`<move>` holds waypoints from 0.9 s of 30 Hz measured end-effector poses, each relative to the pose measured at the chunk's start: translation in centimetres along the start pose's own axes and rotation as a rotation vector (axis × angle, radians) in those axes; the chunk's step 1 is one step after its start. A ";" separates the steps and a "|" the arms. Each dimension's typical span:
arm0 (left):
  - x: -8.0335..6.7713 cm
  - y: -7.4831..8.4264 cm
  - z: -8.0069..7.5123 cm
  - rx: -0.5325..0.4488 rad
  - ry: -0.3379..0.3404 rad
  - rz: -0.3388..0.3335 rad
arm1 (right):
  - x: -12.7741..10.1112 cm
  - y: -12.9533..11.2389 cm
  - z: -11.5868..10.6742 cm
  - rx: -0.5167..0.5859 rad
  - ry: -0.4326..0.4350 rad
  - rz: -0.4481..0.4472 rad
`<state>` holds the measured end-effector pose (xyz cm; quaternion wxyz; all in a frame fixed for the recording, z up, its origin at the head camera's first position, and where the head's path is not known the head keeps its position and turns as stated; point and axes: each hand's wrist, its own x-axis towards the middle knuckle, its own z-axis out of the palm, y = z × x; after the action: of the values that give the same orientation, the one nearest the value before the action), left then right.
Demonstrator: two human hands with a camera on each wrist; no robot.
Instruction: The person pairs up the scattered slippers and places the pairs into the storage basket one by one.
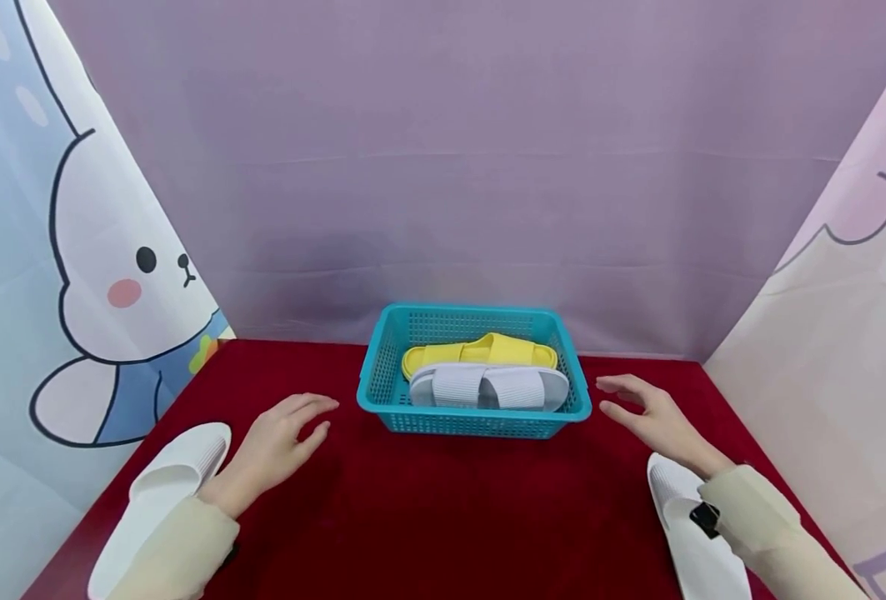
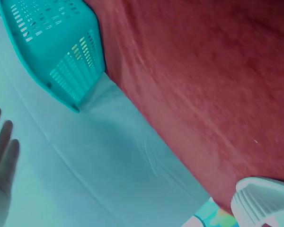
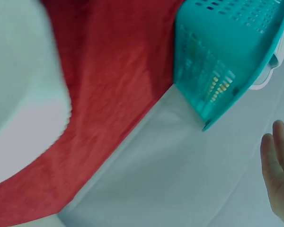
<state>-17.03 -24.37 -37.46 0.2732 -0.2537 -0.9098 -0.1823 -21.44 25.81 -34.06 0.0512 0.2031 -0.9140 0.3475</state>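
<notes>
A teal plastic basket [image 1: 382,387] stands on the red table [image 1: 443,517] and holds a yellow slipper [image 1: 480,350] behind a light grey slipper [image 1: 488,387]. My left hand [image 1: 281,437] hovers open just left of the basket, holding nothing. A white slipper [image 1: 165,492] lies beside my left forearm. My right hand [image 1: 648,417] hovers open just right of the basket, fingers relaxed and empty. Another white slipper [image 1: 683,525] lies under my right wrist. The left wrist view shows the basket [image 2: 57,47] and a slipper toe [image 2: 262,201]; the right wrist view shows the basket [image 3: 227,52] and a slipper [image 3: 23,80].
A purple cloth backdrop [image 1: 473,167] closes off the rear of the table. A cartoon rabbit curtain [image 1: 75,250] hangs on the left and a pale pink curtain [image 1: 848,317] on the right. Bare red cloth lies in front of the basket.
</notes>
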 end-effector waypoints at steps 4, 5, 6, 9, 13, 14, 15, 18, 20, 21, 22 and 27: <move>-1.1 -0.3 -0.3 0.060 0.028 0.175 | -1.3 1.0 -0.4 -0.018 -0.049 0.014; -1.4 -0.4 -0.4 0.075 0.024 0.219 | -1.7 1.3 -0.5 -0.024 -0.064 0.023; -1.7 -0.5 -0.5 0.093 0.015 0.261 | -2.0 1.7 -0.6 -0.033 -0.078 0.029; -2.6 -1.2 -0.9 0.156 -0.028 0.359 | -3.0 2.8 -0.9 -0.067 -0.114 0.050; -3.6 -2.9 -2.0 0.248 -0.083 0.434 | -3.8 4.1 -1.2 -0.133 -0.131 0.052; -3.8 -3.5 -2.3 0.269 -0.103 0.450 | -4.0 4.4 -1.3 -0.146 -0.131 0.050; -4.0 -3.9 -2.9 0.300 -0.143 0.454 | -4.1 4.7 -1.3 -0.160 -0.129 0.044; -4.5 -5.6 -4.3 0.366 -0.235 0.504 | -4.3 5.8 -1.3 -0.173 -0.138 0.040; -4.8 -6.8 -5.3 0.412 -0.311 0.531 | -4.4 6.6 -1.2 -0.165 -0.160 0.049; -4.9 -7.5 -5.7 0.430 -0.340 0.545 | -4.5 7.0 -1.1 -0.160 -0.173 0.063; -5.1 -8.3 -6.0 0.424 -0.351 0.556 | -4.5 7.2 -1.1 -0.157 -0.188 0.081; -6.1 -11.7 -7.5 0.459 -0.468 0.598 | -4.8 8.2 -0.4 -0.160 -0.256 0.150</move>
<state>-16.17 -39.52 -37.38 0.1498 -0.4730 -0.8506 0.1740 -20.36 33.22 -39.90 -0.0758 0.1721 -0.9505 0.2475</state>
